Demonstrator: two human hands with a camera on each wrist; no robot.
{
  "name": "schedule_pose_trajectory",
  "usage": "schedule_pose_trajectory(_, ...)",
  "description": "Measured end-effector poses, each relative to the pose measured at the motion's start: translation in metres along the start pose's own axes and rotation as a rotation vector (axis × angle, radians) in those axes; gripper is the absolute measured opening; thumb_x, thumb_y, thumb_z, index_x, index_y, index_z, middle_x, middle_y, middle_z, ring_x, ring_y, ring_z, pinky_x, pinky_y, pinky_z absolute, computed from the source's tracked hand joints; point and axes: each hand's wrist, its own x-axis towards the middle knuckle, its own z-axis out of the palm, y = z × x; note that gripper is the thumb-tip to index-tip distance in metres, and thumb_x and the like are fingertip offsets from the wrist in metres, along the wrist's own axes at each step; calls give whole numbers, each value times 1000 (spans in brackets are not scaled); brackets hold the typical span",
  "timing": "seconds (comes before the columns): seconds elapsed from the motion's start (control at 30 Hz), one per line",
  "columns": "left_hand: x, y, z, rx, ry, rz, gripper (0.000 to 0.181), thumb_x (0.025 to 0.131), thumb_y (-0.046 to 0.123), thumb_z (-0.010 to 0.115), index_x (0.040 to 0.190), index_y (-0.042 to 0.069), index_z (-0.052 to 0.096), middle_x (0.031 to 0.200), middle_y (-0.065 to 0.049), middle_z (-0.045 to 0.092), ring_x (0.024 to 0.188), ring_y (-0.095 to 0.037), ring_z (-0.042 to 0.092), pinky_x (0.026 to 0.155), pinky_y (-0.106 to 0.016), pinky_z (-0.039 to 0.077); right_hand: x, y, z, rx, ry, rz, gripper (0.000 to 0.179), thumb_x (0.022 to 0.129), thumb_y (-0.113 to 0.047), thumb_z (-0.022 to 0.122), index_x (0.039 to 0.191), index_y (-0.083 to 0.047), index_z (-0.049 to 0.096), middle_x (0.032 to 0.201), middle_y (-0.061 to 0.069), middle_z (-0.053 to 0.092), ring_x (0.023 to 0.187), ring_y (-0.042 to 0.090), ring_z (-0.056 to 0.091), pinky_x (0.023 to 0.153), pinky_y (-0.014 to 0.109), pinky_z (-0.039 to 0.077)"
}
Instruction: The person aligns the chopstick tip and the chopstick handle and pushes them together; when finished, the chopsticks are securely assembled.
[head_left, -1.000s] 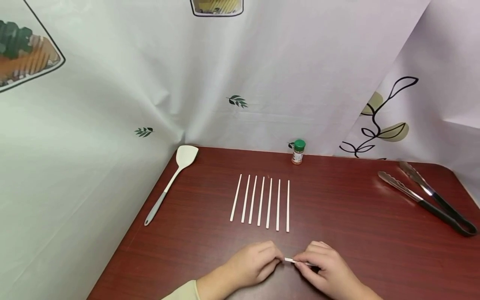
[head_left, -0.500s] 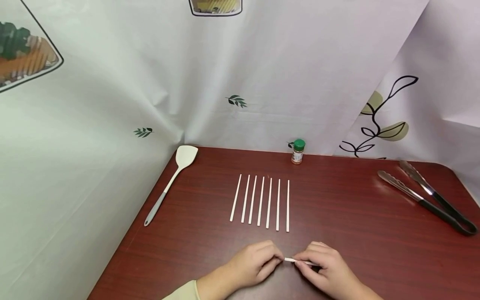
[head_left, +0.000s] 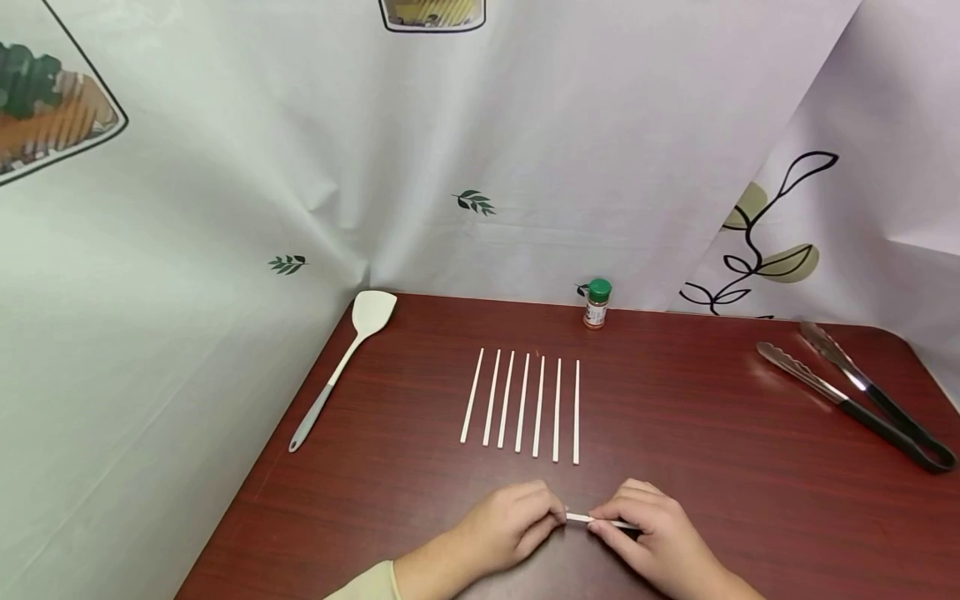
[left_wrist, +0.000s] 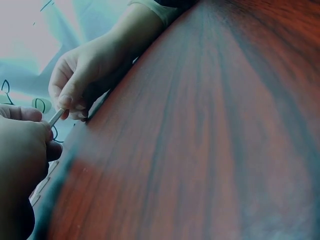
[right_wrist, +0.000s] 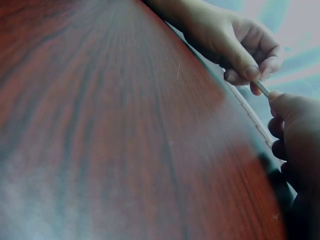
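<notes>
Close to the near side of the table, my left hand (head_left: 510, 525) pinches one end of a thin white stick (head_left: 578, 517) between thumb and fingers. My right hand (head_left: 648, 533) pinches the same stick farther right, and part of it runs on under those fingers. Both wrist views show a short length of the stick (left_wrist: 56, 117) bridging the two sets of fingertips; its ends are hidden in the hands. Beyond the hands, several similar white sticks (head_left: 519, 404) lie side by side in a row, pointing away from me.
A white spatula (head_left: 344, 360) with a grey handle lies along the left edge of the dark red wooden table (head_left: 675, 400). At the back stands a small green-capped spice jar (head_left: 596, 305). Metal tongs (head_left: 862, 400) with black handles lie spread at the right. Printed white sheeting (head_left: 615, 150) hangs behind.
Both hands stay almost in place, still pinching the stick. Slightly more of it shows between the fingertips. The row of sticks, spatula, jar and tongs have not moved.
</notes>
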Motion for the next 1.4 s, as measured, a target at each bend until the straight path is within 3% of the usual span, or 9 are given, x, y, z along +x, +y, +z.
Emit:
schedule_pose_trajectory(0.13,1,1,0,-4,10,2,7,101,7,70,102,13,68,95,7,69,90,1,66,88,-9,49,3,-3,0,14,-2,-1,3,96,-14,82,96,-15,78,87,-9,71,76,3,59,71,13,45)
schedule_pose_trajectory(0.37,4,2,2,-29,27,4,11,109,14,61,104,12,71,97,6,72,92,1,67,89,-9,49,4,-4,-1,39,0,7,4,98,-15,79,95,-14,78,87,-7,71,76,3,59,69,12,46)
schedule_pose_trajectory(0.47,6,2,3,-35,30,8,6,102,7,70,103,13,71,97,6,72,92,1,67,89,-9,49,6,-5,-2,48,1,-1,5,99,-15,78,94,-13,77,86,-7,70,75,3,59,68,13,46)
schedule_pose_trajectory(0.63,8,3,3,-50,27,17,20,91,-2,77,102,13,72,96,6,72,91,2,66,87,-8,49,8,-7,-3,62,-1,-8,4,98,-14,79,94,-14,77,86,-7,70,74,3,58,67,12,44)
schedule_pose_trajectory(0.87,6,3,6,-59,47,-4,15,95,2,76,104,13,71,96,6,71,90,2,65,86,-8,49,9,-7,-4,48,10,1,3,96,-14,82,95,-14,78,85,-7,71,74,3,59,67,12,45)
schedule_pose_trajectory(0.97,5,2,7,-40,81,-27,10,99,6,74,105,13,70,96,5,70,90,0,66,87,-9,50,5,-2,-6,53,15,27,16,87,-4,87,97,-12,79,86,-6,71,74,5,62,67,15,49)
schedule_pose_trajectory(1.17,5,-2,7,23,120,-53,8,99,12,75,105,16,72,96,8,71,87,0,65,87,-14,51,-2,8,-17,60,69,205,49,64,18,87,96,-17,76,86,-6,71,75,6,66,68,21,51)
schedule_pose_trajectory(1.27,5,-3,6,40,77,-22,8,99,15,75,105,19,75,98,12,73,93,1,67,93,-18,51,-4,8,-21,120,84,356,47,70,21,86,98,-14,73,88,-3,72,78,7,67,68,22,53)
schedule_pose_trajectory(1.4,6,-4,4,54,-9,39,13,97,18,77,109,23,79,105,15,74,100,2,66,96,-18,49,-3,7,-21,249,128,535,41,80,23,78,114,4,66,93,4,72,80,9,68,67,21,55)
